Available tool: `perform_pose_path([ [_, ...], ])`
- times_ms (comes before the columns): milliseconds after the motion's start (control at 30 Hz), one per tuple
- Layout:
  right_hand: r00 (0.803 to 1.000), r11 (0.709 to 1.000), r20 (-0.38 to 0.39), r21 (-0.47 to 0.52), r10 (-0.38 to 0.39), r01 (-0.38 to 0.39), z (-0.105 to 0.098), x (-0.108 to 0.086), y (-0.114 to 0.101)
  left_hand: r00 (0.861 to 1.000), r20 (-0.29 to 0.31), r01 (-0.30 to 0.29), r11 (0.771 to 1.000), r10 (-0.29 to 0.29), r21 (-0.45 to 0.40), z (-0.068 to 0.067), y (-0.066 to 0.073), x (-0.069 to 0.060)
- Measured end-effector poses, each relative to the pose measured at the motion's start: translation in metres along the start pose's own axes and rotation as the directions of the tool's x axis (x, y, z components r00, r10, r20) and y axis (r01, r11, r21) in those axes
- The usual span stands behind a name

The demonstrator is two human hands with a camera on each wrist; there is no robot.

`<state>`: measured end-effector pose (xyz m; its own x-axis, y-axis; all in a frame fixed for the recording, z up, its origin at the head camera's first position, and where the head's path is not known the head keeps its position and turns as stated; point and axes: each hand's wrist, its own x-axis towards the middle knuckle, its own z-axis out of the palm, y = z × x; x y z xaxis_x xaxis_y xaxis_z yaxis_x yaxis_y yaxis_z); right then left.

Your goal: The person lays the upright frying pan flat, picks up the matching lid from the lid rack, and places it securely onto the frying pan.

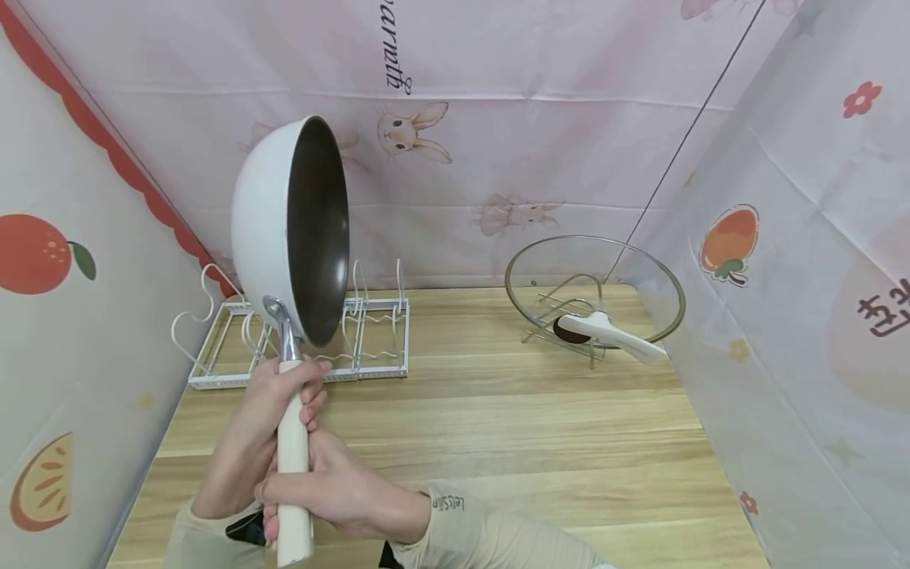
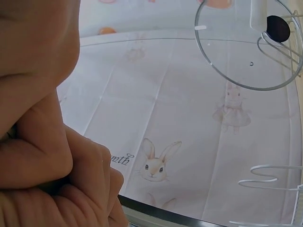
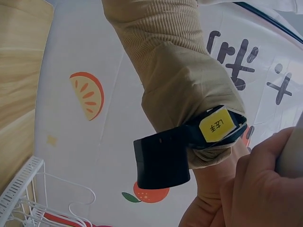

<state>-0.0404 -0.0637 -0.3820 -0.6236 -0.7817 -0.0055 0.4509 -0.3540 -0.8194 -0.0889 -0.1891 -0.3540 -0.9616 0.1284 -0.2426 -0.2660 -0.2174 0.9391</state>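
Observation:
A wok (image 1: pixel 259 213) with a white outside and a dark inside is held up on its side, its open face turned to the right. My left hand (image 1: pixel 287 395) grips its cream handle (image 1: pixel 292 438) close under the metal joint. Lower down, my right hand (image 1: pixel 334 482) wraps the same handle near its end. Behind and below the wok stands a white wire pan rack (image 1: pixel 370 371), partly hidden by it. In the left wrist view only curled fingers (image 2: pixel 85 175) and a strip of the wok's rim show. The right wrist view shows my right hand (image 3: pixel 265 179) on the handle.
A glass lid (image 1: pixel 529 269) with a white handle (image 1: pixel 618 336) leans in a small wire stand (image 1: pixel 597 359) at the back right. Printed cloth walls (image 1: pixel 455 174) enclose the wooden table (image 1: pixel 498 442) at the back and both sides.

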Motion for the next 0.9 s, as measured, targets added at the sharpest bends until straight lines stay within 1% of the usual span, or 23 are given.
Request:
perform_pose_path([
  [133, 1.0, 1.0, 0.003, -0.004, -0.014, 0.014, 0.0006, -0.0009, 0.0002, 1.0, -0.009, -0.013, 0.999, 0.013, 0.03, 0.0014, 0.0011, -0.0009],
  [400, 0.998, 0.997, 0.018, -0.034, -0.063, 0.064, 0.0014, -0.0019, 0.0012, 0.999, 0.014, -0.035, 0.998, 0.034, 0.05, 0.0039, 0.0034, -0.0033],
  [567, 0.999, 0.997, 0.008, -0.057, -0.053, 0.053, 0.0032, -0.0037, 0.0002, 0.999, 0.025, -0.044, 0.998, 0.042, 0.055, 0.0056, 0.0052, -0.0049],
  [733, 0.998, 0.992, 0.015, -0.105, -0.065, 0.066, 0.004, -0.0057, -0.0013, 0.999, 0.034, -0.043, 0.998, 0.042, 0.037, 0.0073, 0.0066, -0.0067],
  [900, 0.997, 0.987, 0.019, -0.142, -0.078, 0.08, 0.0048, -0.0074, -0.0032, 0.997, 0.06, -0.045, 0.999, 0.045, -0.001, 0.0082, 0.0071, -0.0076],
])
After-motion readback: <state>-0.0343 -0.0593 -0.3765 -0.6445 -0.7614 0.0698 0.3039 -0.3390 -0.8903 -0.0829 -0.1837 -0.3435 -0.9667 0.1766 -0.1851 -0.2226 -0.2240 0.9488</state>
